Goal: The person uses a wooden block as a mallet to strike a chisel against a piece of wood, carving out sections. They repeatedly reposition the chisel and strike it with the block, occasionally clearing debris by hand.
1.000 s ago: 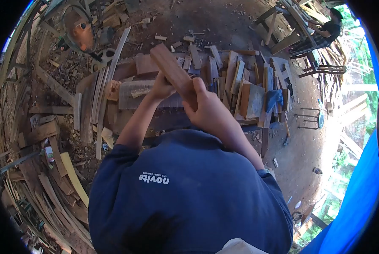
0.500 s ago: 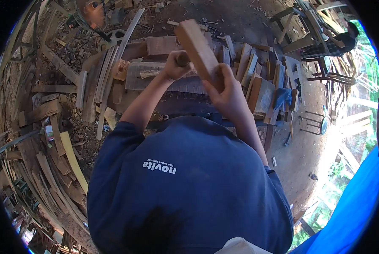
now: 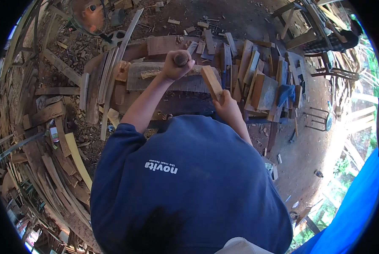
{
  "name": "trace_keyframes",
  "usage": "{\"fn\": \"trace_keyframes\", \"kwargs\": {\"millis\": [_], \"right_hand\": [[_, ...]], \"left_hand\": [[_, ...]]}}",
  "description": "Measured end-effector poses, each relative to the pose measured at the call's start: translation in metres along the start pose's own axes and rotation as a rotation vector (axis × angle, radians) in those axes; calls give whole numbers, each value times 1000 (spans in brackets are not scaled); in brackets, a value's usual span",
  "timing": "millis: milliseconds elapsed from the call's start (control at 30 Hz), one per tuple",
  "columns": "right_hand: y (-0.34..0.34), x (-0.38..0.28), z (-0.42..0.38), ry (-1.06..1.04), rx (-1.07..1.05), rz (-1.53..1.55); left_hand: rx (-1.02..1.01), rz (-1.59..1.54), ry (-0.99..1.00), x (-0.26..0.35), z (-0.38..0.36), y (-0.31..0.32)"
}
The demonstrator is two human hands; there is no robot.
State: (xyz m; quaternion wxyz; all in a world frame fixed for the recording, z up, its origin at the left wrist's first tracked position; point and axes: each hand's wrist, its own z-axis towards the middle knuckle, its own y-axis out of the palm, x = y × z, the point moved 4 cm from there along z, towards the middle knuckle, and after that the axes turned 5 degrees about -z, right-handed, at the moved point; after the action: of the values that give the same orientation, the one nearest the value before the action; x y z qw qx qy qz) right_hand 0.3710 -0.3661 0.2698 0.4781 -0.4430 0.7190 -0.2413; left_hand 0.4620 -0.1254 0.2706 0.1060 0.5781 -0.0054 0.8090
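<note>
My left hand (image 3: pixel 177 71) is wrapped around a round wooden handle (image 3: pixel 181 58), seen from its end, above the workbench. Whatever lies below that handle is hidden by the fist. My right hand (image 3: pixel 229 107) grips the near end of a squared wooden block (image 3: pixel 211 80). The block tilts up and to the left, its far end a short way right of the handle and apart from it. Beneath both hands lies a broad, rough board (image 3: pixel 168 84) on the bench.
Several wood offcuts (image 3: pixel 249 67) crowd the bench's right side, with a blue cloth (image 3: pixel 286 94) on them. Long planks (image 3: pixel 109 76) lean at the left. A fan (image 3: pixel 90 17) stands at the back left. A person (image 3: pixel 340 40) is at the far right near a wooden chair (image 3: pixel 331 72).
My right hand has moved down with the block, away from the handle and farther from the camera. My left hand stays nearly in place, the handle's end now fully uncovered.
</note>
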Motion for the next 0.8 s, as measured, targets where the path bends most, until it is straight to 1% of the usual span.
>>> {"fn": "trace_keyframes", "kwargs": {"millis": [33,167,233,333,467,667,767,800], "right_hand": [[5,4,-1,16,-24,-10],[15,11,-3,42,-68,-37],[16,11,-2,42,-80,-44],[15,7,-1,43,-105,-53],[17,11,3,32,-129,-66],[20,13,2,21,-148,-72],[27,18,4,17,-184,-114],[28,19,5,16,-184,-114]], "left_hand": [[10,-38,-3,-2,0,-1],[29,6,11,9,4,-1],[62,-100,-54,8,5,0],[31,-88,-55,0,3,-1],[39,-133,-83,0,4,6],[36,-57,-82,2,5,6],[3,-47,-101,-2,7,5],[0,-13,-66,-2,7,4]]}}
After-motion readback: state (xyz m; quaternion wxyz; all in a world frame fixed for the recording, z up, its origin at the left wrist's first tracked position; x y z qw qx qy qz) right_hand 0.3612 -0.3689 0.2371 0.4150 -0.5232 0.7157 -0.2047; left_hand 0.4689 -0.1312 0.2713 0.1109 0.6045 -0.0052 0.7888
